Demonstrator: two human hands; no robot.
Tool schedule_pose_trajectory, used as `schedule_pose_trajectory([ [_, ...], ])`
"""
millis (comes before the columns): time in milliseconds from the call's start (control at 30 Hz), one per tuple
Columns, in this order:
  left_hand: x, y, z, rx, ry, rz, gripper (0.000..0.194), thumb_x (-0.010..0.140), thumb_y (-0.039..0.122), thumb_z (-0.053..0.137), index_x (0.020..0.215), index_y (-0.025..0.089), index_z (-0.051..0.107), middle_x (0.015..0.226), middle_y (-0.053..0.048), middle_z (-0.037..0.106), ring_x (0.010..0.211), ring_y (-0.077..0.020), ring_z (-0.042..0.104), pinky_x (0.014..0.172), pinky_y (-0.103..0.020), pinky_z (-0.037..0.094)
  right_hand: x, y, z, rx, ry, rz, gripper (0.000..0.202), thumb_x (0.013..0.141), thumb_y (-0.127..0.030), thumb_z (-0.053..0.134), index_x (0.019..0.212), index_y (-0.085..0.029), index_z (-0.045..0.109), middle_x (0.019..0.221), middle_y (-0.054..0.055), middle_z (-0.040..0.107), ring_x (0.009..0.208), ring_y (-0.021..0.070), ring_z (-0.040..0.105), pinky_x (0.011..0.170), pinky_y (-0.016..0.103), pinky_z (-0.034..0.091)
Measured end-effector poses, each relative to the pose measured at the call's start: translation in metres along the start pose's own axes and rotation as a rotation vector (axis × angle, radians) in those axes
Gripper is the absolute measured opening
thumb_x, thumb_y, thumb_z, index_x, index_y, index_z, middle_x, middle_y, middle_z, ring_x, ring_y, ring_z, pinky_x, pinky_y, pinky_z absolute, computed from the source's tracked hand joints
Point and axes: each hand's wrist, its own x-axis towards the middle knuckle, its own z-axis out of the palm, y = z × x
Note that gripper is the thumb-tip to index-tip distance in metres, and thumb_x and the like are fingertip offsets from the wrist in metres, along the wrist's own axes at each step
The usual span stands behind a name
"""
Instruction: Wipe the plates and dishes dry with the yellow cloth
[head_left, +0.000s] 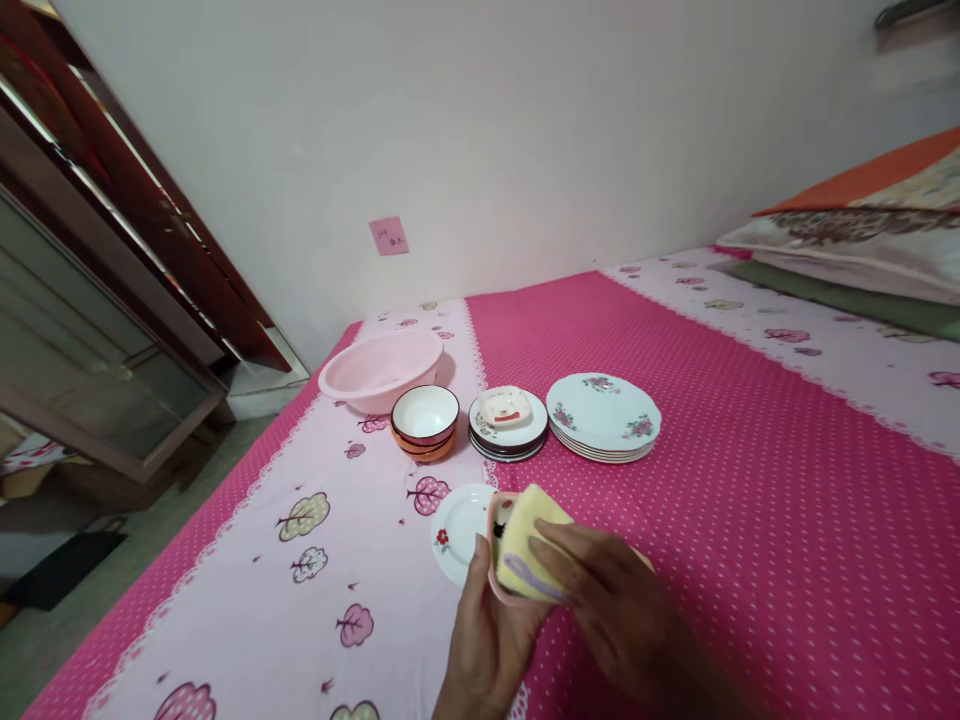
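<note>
My left hand (487,635) holds a small pink-rimmed dish (498,510) from below, its thumb along the near left side. A yellow cloth (534,530) with a purple stripe is pressed into the dish by my right hand (600,580). The cloth and my fingers cover most of the dish's inside. Just behind and to the left, a white plate (459,530) with a red flower lies on the bedspread, partly hidden by the dish.
Farther back stand a pink basin (382,365), stacked bowls (425,415), a stack of small plates (525,435) topped by a square dish (505,407), and stacked flowered plates (604,412). Folded bedding (862,235) lies at the right, against the wall.
</note>
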Motion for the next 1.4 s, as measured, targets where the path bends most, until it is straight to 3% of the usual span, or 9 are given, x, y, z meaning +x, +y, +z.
schedule_pose_trajectory([
  [133, 0.001, 0.0, 0.0, 0.016, 0.045, 0.028, 0.038, 0.101, 0.04, 0.055, 0.135, 0.027, 0.067, 0.148, -0.006, 0.063, 0.132, -0.0198, 0.06, 0.118, -0.034, 0.04, -0.004, -0.002, 0.018, -0.165, -0.137, -0.054, 0.06, 0.092, -0.002, 0.041, 0.15, -0.016, 0.051, 0.146, 0.011, 0.061, 0.139, 0.0272, 0.051, 0.112, 0.048, 0.047],
  [267, 0.001, 0.001, -0.001, 0.041, 0.075, 0.032, 0.037, 0.101, 0.037, 0.057, 0.135, 0.026, 0.068, 0.147, -0.006, 0.064, 0.13, -0.0193, 0.061, 0.117, -0.034, 0.042, -0.009, 0.004, 0.026, -0.223, -0.132, -0.09, 0.055, 0.096, -0.006, 0.041, 0.149, -0.017, 0.053, 0.147, 0.009, 0.061, 0.145, 0.0305, 0.044, 0.114, 0.053, 0.043],
  [400, -0.001, -0.002, -0.003, 0.049, 0.08, 0.017, 0.037, 0.101, 0.038, 0.056, 0.135, 0.028, 0.067, 0.148, -0.003, 0.063, 0.132, -0.0182, 0.06, 0.117, -0.032, 0.042, -0.008, 0.006, 0.02, -0.168, -0.078, -0.165, 0.048, 0.097, -0.004, 0.04, 0.14, -0.015, 0.059, 0.137, 0.009, 0.069, 0.137, 0.0252, 0.054, 0.112, 0.045, 0.048],
  [533, -0.004, -0.003, -0.005, 0.081, 0.032, 0.011, 0.041, 0.101, 0.039, 0.057, 0.14, 0.029, 0.064, 0.149, -0.004, 0.062, 0.136, -0.019, 0.057, 0.121, -0.032, 0.036, -0.003, 0.004, 0.01, -0.107, -0.083, -0.151, 0.052, 0.095, 0.001, 0.04, 0.141, -0.016, 0.057, 0.135, 0.01, 0.07, 0.132, 0.0209, 0.06, 0.11, 0.04, 0.053],
  [733, -0.004, 0.001, -0.002, 0.219, 0.037, 0.051, 0.044, 0.103, 0.038, 0.053, 0.146, 0.029, 0.058, 0.15, -0.006, 0.06, 0.146, -0.0251, 0.046, 0.125, -0.044, 0.03, -0.004, 0.008, 0.022, -0.129, 0.011, -0.048, 0.048, 0.1, -0.012, 0.043, 0.147, -0.015, 0.052, 0.14, 0.016, 0.065, 0.132, 0.0258, 0.06, 0.106, 0.043, 0.056],
  [967, -0.011, -0.002, 0.001, 0.477, 0.02, 0.093, 0.053, 0.1, 0.042, 0.056, 0.151, 0.028, 0.05, 0.154, -0.007, 0.055, 0.149, -0.0305, 0.04, 0.125, -0.046, 0.027, -0.009, 0.004, 0.018, 0.062, -0.085, 0.043, 0.049, 0.092, -0.005, 0.047, 0.139, -0.018, 0.057, 0.129, 0.013, 0.072, 0.12, 0.0239, 0.067, 0.101, 0.042, 0.058],
  [1067, -0.014, 0.003, 0.006, 0.737, 0.008, 0.141, 0.061, 0.095, 0.047, 0.062, 0.151, 0.026, 0.048, 0.154, -0.009, 0.054, 0.145, -0.035, 0.042, 0.122, -0.048, 0.03, -0.006, 0.001, 0.009, 0.318, -0.095, 0.222, 0.049, 0.086, -0.007, 0.049, 0.132, -0.021, 0.062, 0.119, 0.011, 0.075, 0.107, 0.0239, 0.072, 0.092, 0.04, 0.062],
  [1267, -0.02, 0.009, 0.009, 1.08, -0.022, 0.185, 0.071, 0.093, 0.05, 0.064, 0.156, 0.028, 0.039, 0.156, -0.008, 0.05, 0.145, -0.035, 0.041, 0.123, -0.046, 0.027, 0.006, 0.0, -0.002, 0.986, -0.17, 0.919, 0.029, 0.079, -0.025, 0.061, 0.106, -0.019, 0.07, 0.087, 0.003, 0.077, 0.076, 0.0218, 0.073, 0.066, 0.03, 0.061],
  [1400, -0.022, 0.009, 0.008, 1.193, -0.045, 0.247, 0.074, 0.089, 0.044, 0.07, 0.156, 0.027, 0.042, 0.159, -0.008, 0.047, 0.147, -0.0379, 0.037, 0.125, -0.046, 0.023, 0.003, 0.004, -0.001, 1.317, -0.227, 1.093, 0.028, 0.077, -0.037, 0.066, 0.099, -0.021, 0.071, 0.077, 0.002, 0.076, 0.07, 0.0229, 0.074, 0.07, 0.035, 0.061],
])
